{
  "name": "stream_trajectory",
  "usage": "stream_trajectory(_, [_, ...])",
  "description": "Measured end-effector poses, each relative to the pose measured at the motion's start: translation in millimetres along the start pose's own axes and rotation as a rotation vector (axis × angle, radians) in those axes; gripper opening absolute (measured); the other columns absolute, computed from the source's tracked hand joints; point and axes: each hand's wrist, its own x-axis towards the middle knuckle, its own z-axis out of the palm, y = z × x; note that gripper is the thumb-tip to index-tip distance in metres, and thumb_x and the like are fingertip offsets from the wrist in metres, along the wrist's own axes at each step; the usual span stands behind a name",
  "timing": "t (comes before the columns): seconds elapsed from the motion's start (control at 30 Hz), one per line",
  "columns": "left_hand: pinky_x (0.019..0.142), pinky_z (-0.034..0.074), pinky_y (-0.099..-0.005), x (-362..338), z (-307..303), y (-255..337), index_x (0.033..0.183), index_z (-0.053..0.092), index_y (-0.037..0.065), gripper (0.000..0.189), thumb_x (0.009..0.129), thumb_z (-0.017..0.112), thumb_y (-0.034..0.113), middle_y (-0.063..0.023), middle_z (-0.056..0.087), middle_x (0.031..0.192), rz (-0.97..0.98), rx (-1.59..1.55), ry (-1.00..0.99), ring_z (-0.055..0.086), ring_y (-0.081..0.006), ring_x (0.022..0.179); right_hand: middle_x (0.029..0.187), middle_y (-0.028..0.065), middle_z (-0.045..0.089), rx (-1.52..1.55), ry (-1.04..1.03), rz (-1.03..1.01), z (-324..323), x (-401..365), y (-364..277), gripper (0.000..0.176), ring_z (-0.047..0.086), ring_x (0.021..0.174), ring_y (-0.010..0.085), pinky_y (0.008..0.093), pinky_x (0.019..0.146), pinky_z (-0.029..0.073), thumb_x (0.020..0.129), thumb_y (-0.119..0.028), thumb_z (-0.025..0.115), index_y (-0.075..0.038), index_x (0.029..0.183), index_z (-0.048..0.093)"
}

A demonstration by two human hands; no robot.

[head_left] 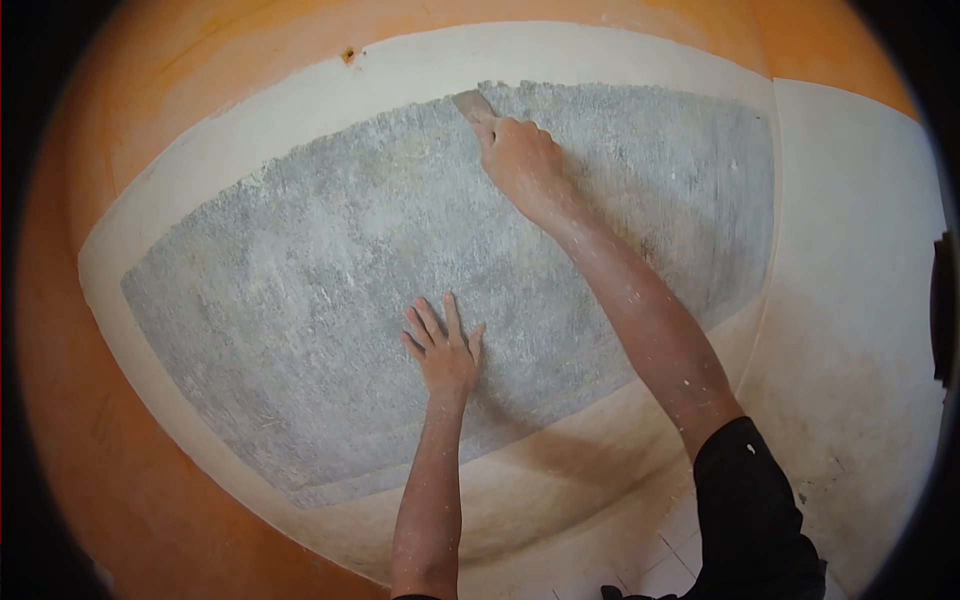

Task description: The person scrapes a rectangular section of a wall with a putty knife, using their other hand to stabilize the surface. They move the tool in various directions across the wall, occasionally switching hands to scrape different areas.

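Note:
My right hand [520, 160] is raised high against the wall and grips a scraper [472, 103], whose flat blade lies on the upper edge of a large rough grey patch [300, 300] where the coating is off. My left hand [442, 350] presses flat on the grey patch lower down, fingers spread, holding nothing. A band of cream plaster [400, 70] rings the grey area. Both forearms are flecked with white dust.
Orange painted wall [130, 470] surrounds the cream band at left and top. A cream wall face [860, 280] meets this one at a corner on the right. White floor tiles [670, 560] show at the bottom. A dark object [942, 310] sits at the far right edge.

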Motion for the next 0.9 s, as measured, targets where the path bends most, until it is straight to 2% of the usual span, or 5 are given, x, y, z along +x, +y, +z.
stream_trajectory(0.23, [0.115,-0.001,-0.0685,0.9,-4.8,4.6,0.16,0.006,0.012,0.079,0.102,0.033,0.058,-0.0305,-0.009,0.161,-0.066,-0.059,-0.148,-0.013,-0.0489,0.148,0.089,0.023,0.072,-0.03,-0.081,-0.003,3.7,-6.4,-0.3,0.043,0.071,0.087,0.0383,0.0491,0.078,0.056,0.104,-0.033,0.045,0.001,0.104,0.071])
stream_trajectory(0.3, [0.115,-0.002,-0.0677,2.9,-7.7,2.6,0.16,0.005,0.011,0.079,0.102,0.033,0.058,-0.0308,-0.008,0.161,-0.072,-0.043,-0.21,-0.013,-0.0489,0.148,0.089,0.0238,0.071,0.063,0.056,-0.009,6.2,5.5,-10.3,0.043,0.071,0.087,0.0388,0.0496,0.078,0.056,0.104,-0.032,0.044,0.002,0.102,0.071])
stream_trajectory(0.4, [0.115,-0.003,-0.0674,1.0,-6.6,3.4,0.16,0.007,0.011,0.079,0.102,0.033,0.058,-0.031,-0.008,0.161,-0.069,-0.056,-0.164,-0.014,-0.0488,0.148,0.089,0.0237,0.071,0.059,-0.082,0.042,5.4,-4.0,-9.0,0.042,0.071,0.088,0.0389,0.0504,0.078,0.056,0.104,-0.032,0.044,0.0,0.101,0.071])
stream_trajectory(0.73, [0.114,0.0,-0.07,-2.5,9.5,3.2,0.16,0.008,0.011,0.079,0.102,0.032,0.059,-0.0311,-0.009,0.161,-0.028,-0.001,-0.026,-0.011,-0.0494,0.149,0.089,0.0238,0.071,0.023,-0.036,-0.046,16.6,-8.3,-19.5,0.04,0.071,0.09,0.0386,0.0514,0.08,0.055,0.104,-0.03,0.046,0.001,0.101,0.07])
stream_trajectory(0.9, [0.115,0.0,-0.0684,-1.4,-1.6,3.1,0.16,0.007,0.013,0.078,0.102,0.03,0.06,-0.0306,-0.01,0.161,-0.059,-0.01,-0.132,-0.011,-0.0496,0.148,0.089,0.023,0.071,0.087,-0.098,-0.005,16.1,-4.7,-23.1,0.04,0.071,0.089,0.0384,0.0487,0.079,0.056,0.104,-0.03,0.047,0.004,0.101,0.069])
